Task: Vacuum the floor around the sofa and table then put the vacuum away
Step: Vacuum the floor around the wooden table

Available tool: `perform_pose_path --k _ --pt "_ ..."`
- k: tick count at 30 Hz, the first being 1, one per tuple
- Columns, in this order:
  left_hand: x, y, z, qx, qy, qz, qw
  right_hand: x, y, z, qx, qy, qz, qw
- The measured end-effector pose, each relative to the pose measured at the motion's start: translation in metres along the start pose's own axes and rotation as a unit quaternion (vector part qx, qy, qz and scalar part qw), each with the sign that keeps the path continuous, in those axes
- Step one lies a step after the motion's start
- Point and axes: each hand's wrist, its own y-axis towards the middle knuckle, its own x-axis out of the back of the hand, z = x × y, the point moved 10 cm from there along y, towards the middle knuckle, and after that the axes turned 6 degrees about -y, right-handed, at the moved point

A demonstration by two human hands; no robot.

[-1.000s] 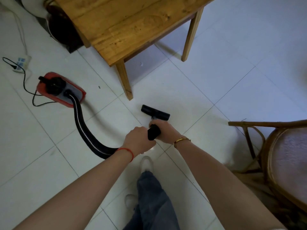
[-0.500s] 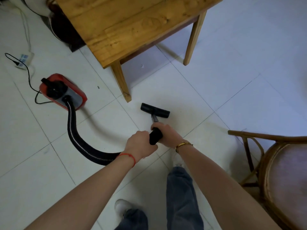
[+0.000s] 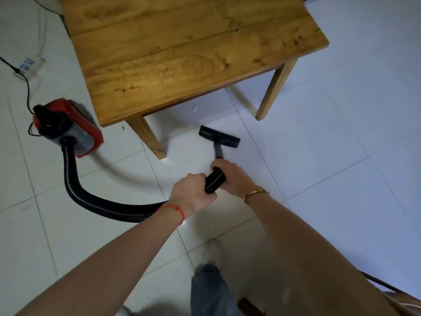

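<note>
**dustbunny_99:** Vacuum (image 3: 68,128) update: the red canister now sits on the floor right beside the near left table leg (image 3: 148,139), closer to the table (image 3: 193,53) than it looked a second ago. The brush head (image 3: 219,136) has gone forward too. It was out on open tile a moment back, and now it's flat on the floor at the table's near edge, between the two front legs.

**tilefan:** So the person's working in under the table?

**dustbunny_99:** Looks that way to me. The whole view has closed in on the table, and the rattan chair that filled the right side is down to a sliver in the corner, so the person seems to have stepped forward.

**tilefan:** Hands?

**dustbunny_99:** Same grip as before. The left hand (image 3: 193,192) is clenched round the ribbed hose (image 3: 91,199) where it comes up from the floor, and the right hand (image 3: 232,176) has its fingers wrapped round the top of the wand, just above the thin tube leading to the head.

**tilefan:** How far along then?

**dustbunny_99:** My guess is mid-job. The table side is underway, nothing put away, and the cord (image 3: 25,87) runs to the power strip (image 3: 29,65) at the left. The hose loops wide, so it could catch that table leg if the canister gets dragged further.
</note>
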Motion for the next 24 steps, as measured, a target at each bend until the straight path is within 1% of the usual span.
perform_pose_path --k 6,11,16,20,24 --pt "0.002 0.053 -0.052 0.003 -0.032 -0.016 0.999 0.046 0.036 -0.053 -0.004 -0.030 -0.009 1.000" --pt "0.004 0.071 -0.077 0.002 -0.049 -0.027 0.998 0.064 0.046 -0.078 0.008 -0.026 -0.012 1.000" --pt "-0.003 0.054 -0.068 0.011 -0.055 -0.020 0.998 0.055 0.032 -0.066 0.018 -0.035 0.002 0.999" --pt "-0.007 0.024 -0.048 0.006 -0.058 -0.012 0.998 0.037 0.010 -0.041 0.048 -0.018 0.009 0.999" --pt "-0.008 -0.006 -0.025 0.008 -0.055 -0.010 0.998 0.019 -0.006 -0.009 0.065 -0.024 0.018 0.997"
